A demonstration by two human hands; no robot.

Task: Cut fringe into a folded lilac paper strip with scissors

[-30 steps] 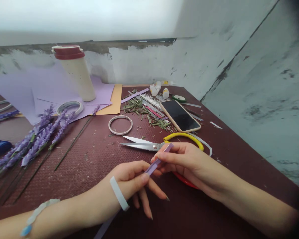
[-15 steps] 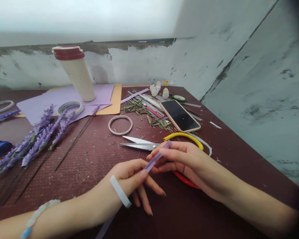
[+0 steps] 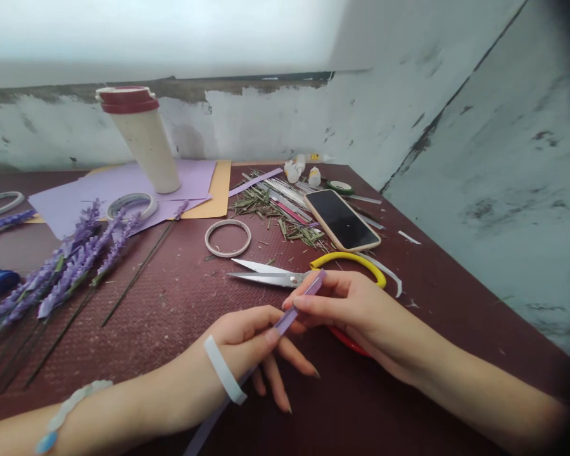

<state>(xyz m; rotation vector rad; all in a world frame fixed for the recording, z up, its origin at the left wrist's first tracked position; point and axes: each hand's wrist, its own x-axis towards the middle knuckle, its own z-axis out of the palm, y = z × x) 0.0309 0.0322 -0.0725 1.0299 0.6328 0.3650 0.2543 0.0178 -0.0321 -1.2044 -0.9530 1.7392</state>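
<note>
A narrow folded strip of purple paper [image 3: 285, 322] runs slantwise between my two hands. My left hand [image 3: 249, 345] pinches it between thumb and forefinger, its other fingers loosely spread; a white strip [image 3: 225, 369] lies across the back of this hand. Farther up the strip, the thumb and fingers of my right hand [image 3: 344, 310] pinch it near its upper end. The strip's tail hangs below my left hand. Just behind my right hand lie scissors [image 3: 266, 277] with parted blades and yellow and red handles, partly hidden by that hand.
Purple paper lavender stems [image 3: 71, 272] lie at left. A cup [image 3: 145, 145] with a red lid stands on purple sheets [image 3: 76, 190]. A tape roll [image 3: 228, 239], a phone [image 3: 342, 220], green clippings [image 3: 256, 204] and small white bottles [image 3: 292, 171] lie beyond my hands.
My right thumb and fingers have slid down the purple strip toward my left hand, so more of its upper end shows. The left hand keeps its pinch, shifted slightly.
</note>
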